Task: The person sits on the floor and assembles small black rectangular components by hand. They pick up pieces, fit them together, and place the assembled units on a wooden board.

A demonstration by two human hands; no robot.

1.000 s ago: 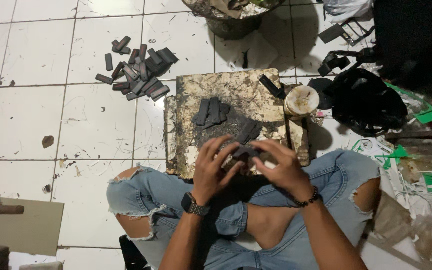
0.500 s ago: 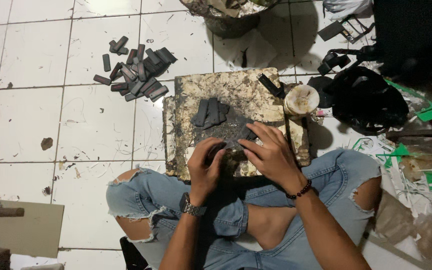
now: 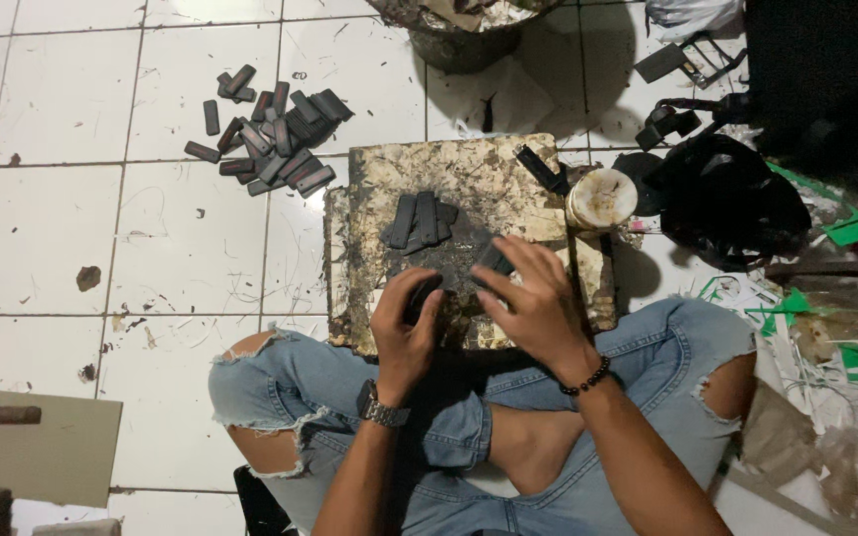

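Head camera, looking straight down: a person in torn jeans is sitting cross-legged on a white tiled floor, working over a stained, mottled board [image 3: 469, 179] set just ahead of the knees. The left hand [image 3: 404, 333] is curling around a small dark rectangular piece [image 3: 421, 298], fingers closed on it, at about 7 o'clock on the board. The right hand [image 3: 538, 303] is lying just beside it at about 5 o'clock, fingers spread and pressing down on another dark piece [image 3: 494, 260]; whether it is truly gripping that one cannot be told. A short row of dark flat strips [image 3: 419, 218] is resting near the board's middle, at 12 o'clock from both hands, long axes running away from the person; the left hand is slightly nearer to it. A larger heap of similar strips [image 3: 275, 139] is lying on the tiles at 10 o'clock, well apart. A round stained lid [image 3: 600, 197] is sitting at the board's 2 o'clock edge, beside a black bag [image 3: 737, 199].
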